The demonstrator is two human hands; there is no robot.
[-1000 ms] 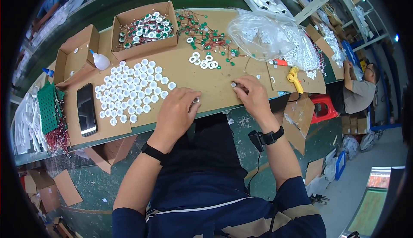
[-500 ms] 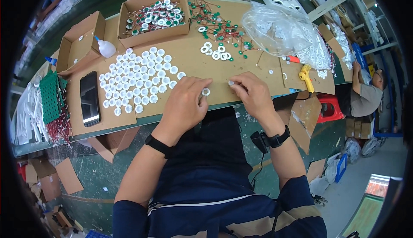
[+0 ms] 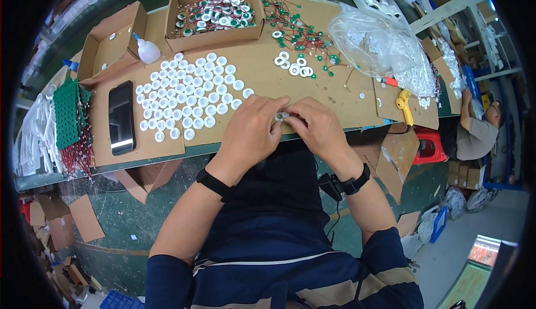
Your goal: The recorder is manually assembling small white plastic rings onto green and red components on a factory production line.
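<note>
Both hands meet at the front edge of the cardboard-topped table. My left hand [image 3: 252, 131] is closed, with a small white ring [image 3: 278, 117] pinched between thumb and fingers. Fingertips of my right hand [image 3: 321, 129] press together right at that ring; a small white piece there is mostly hidden by them. Left of my hands, many round white caps [image 3: 188, 90] lie spread out in a patch. Beyond my hands sits a small group of larger white rings [image 3: 295, 69], beside a tangle of red wires with green discs [image 3: 301, 38].
A cardboard box [image 3: 215, 42] holds wired discs; a shallower box [image 3: 114, 57] stands left of it, near a squeeze bottle [image 3: 148, 51]. A phone [image 3: 121, 118] lies far left. At right are a plastic bag [image 3: 368, 35], a yellow glue gun [image 3: 403, 108] and a seated person [image 3: 477, 130].
My right hand has moved left with its small white piece, closing the gap to the ring in my left hand. The whole view has shifted slightly.
</note>
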